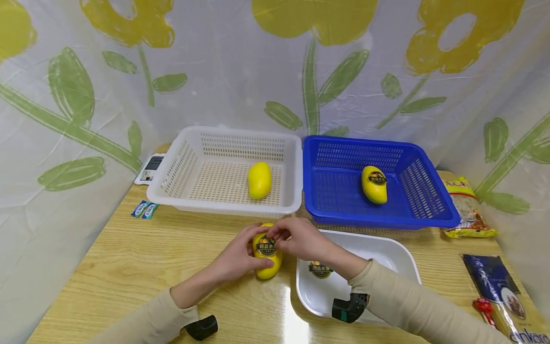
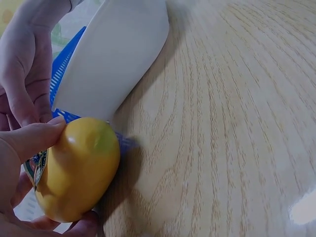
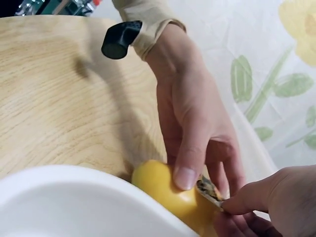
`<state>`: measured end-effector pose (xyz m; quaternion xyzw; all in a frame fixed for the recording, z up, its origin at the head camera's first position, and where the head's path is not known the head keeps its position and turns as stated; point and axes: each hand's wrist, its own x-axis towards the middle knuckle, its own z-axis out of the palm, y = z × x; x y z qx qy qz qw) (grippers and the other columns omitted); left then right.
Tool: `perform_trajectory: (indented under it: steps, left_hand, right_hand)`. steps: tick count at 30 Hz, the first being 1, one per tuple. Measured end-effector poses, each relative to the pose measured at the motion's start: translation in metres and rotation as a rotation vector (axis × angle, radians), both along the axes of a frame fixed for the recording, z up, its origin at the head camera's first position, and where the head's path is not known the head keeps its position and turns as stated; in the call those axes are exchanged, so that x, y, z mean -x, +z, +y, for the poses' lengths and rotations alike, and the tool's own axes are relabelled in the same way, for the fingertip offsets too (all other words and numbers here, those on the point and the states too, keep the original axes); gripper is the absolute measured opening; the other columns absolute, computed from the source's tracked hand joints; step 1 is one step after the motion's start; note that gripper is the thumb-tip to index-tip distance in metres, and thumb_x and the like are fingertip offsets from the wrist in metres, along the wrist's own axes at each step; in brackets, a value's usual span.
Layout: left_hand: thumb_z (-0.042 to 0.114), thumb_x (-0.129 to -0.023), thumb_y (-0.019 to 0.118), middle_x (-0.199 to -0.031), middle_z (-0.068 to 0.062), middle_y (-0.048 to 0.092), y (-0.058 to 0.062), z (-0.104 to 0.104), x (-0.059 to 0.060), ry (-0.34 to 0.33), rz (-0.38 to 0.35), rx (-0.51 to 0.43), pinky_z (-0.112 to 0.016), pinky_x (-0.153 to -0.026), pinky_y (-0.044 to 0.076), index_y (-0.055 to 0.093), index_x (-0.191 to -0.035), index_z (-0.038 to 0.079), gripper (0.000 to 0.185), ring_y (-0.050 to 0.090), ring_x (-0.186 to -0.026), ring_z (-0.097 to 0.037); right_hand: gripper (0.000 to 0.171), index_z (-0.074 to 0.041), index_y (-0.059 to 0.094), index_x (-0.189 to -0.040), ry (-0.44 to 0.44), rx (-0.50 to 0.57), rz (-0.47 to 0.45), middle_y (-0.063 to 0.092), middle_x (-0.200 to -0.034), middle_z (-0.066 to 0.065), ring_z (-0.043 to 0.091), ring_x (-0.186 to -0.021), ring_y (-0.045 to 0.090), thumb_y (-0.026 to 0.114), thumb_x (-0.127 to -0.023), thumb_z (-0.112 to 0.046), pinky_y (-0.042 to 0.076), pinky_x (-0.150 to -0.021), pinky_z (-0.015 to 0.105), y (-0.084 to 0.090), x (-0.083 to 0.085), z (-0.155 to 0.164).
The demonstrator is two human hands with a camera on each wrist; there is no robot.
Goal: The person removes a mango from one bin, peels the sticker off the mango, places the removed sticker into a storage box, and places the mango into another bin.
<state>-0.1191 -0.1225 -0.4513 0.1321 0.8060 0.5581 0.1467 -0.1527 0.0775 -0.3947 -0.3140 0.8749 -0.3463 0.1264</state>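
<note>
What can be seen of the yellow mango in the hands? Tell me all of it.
The mango is smooth, glossy yellow, oval, and looks like plastic. It lies on the wooden table just left of the white tray, near the two baskets. A dark oval sticker with a gold rim sits on its upper face. The left hand grips it from the side; the right hand pinches the sticker's edge, which looks lifted in the right wrist view.

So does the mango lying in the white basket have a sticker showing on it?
No: in the head view the mango in the white basket is plain yellow, while the mango in the blue basket shows a dark sticker.
</note>
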Motion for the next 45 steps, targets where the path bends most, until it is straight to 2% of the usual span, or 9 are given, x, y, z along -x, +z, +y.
perform_trajectory:
  steps: [11,15,22,25,28,32,36,42,45]
  left_hand:
    - [0.017,-0.079,0.083,-0.154,-0.022,0.025,0.002,0.0,-0.002,0.009,-0.018,-0.022,-0.043,-0.098,0.048,0.051,-0.139,0.006,0.069,0.041,-0.131,-0.04]
    - [0.018,-0.078,0.084,-0.154,-0.02,0.027,0.001,0.001,-0.003,0.022,-0.008,0.005,-0.043,-0.099,0.048,0.051,-0.139,0.007,0.07,0.041,-0.132,-0.038]
    - [0.016,-0.077,0.084,-0.152,-0.021,0.028,0.001,0.004,-0.006,0.031,-0.003,-0.002,-0.043,-0.099,0.048,0.051,-0.139,0.006,0.071,0.043,-0.13,-0.039]
    - [0.018,-0.076,0.085,-0.152,-0.02,0.031,0.003,0.004,-0.006,0.046,0.002,0.021,-0.046,-0.101,0.045,0.052,-0.139,0.008,0.071,0.04,-0.132,-0.038]
    - [0.016,-0.077,0.085,-0.152,-0.019,0.03,0.002,0.004,-0.006,0.043,-0.019,0.0,-0.044,-0.099,0.048,0.049,-0.14,0.006,0.073,0.045,-0.129,-0.037]
    - [0.012,-0.078,0.083,-0.153,-0.019,0.027,0.002,0.003,-0.005,0.039,-0.043,-0.031,-0.038,-0.092,0.052,0.048,-0.141,0.008,0.072,0.052,-0.121,-0.035]
    - [0.01,-0.077,0.083,-0.154,-0.02,0.026,0.004,0.004,-0.005,0.045,-0.043,-0.022,-0.039,-0.091,0.053,0.051,-0.14,0.013,0.071,0.05,-0.122,-0.036]
    - [0.008,-0.077,0.083,-0.154,-0.023,0.023,0.006,0.005,-0.005,0.031,-0.035,-0.038,-0.042,-0.093,0.052,0.049,-0.141,0.01,0.072,0.048,-0.124,-0.04]
    - [0.009,-0.078,0.083,-0.155,-0.022,0.023,0.006,0.005,-0.005,0.025,-0.042,-0.041,-0.043,-0.094,0.051,0.049,-0.141,0.01,0.072,0.048,-0.124,-0.04]
  right_hand:
    - [0.013,-0.008,0.072,-0.093,-0.019,0.023,0.027,0.066,-0.08,-0.006,0.005,-0.072,0.061,0.078,-0.081,-0.008,0.05,-0.068,0.021,-0.007,0.001,-0.007]
    - [0.012,-0.008,0.072,-0.09,-0.024,0.03,0.043,0.067,-0.079,-0.006,0.004,-0.072,0.06,0.078,-0.081,-0.007,0.05,-0.069,0.02,-0.009,0.0,-0.01]
    - [0.01,-0.007,0.071,-0.09,-0.013,0.038,0.094,0.069,-0.082,-0.004,0.006,-0.075,0.062,0.077,-0.081,-0.006,0.051,-0.072,0.021,-0.008,-0.004,-0.008]
    - [0.01,-0.008,0.072,-0.09,-0.017,0.042,0.13,0.068,-0.083,-0.004,0.007,-0.077,0.063,0.077,-0.081,-0.005,0.051,-0.073,0.022,-0.005,-0.005,-0.006]
    - [0.011,-0.01,0.072,-0.091,-0.042,0.057,0.161,0.067,-0.084,-0.005,0.008,-0.078,0.062,0.076,-0.082,-0.005,0.052,-0.074,0.023,0.005,-0.007,0.0]
    - [0.012,-0.011,0.072,-0.095,-0.092,0.117,0.118,0.065,-0.09,-0.004,0.008,-0.081,0.061,0.076,-0.084,-0.007,0.054,-0.075,0.023,0.023,-0.009,0.018]
    - [0.015,-0.012,0.072,-0.101,-0.16,0.161,0.047,0.064,-0.097,-0.005,0.01,-0.086,0.061,0.076,-0.086,-0.012,0.055,-0.078,0.025,0.036,-0.016,0.044]
    - [0.018,-0.018,0.073,-0.105,-0.301,0.151,0.011,0.066,-0.102,-0.005,0.013,-0.09,0.061,0.075,-0.087,-0.02,0.054,-0.079,0.025,0.043,-0.026,0.092]
    - [0.021,-0.015,0.072,-0.107,-0.362,0.169,-0.035,0.067,-0.105,0.0,0.015,-0.09,0.062,0.075,-0.088,-0.02,0.054,-0.076,0.025,0.041,-0.03,0.116]
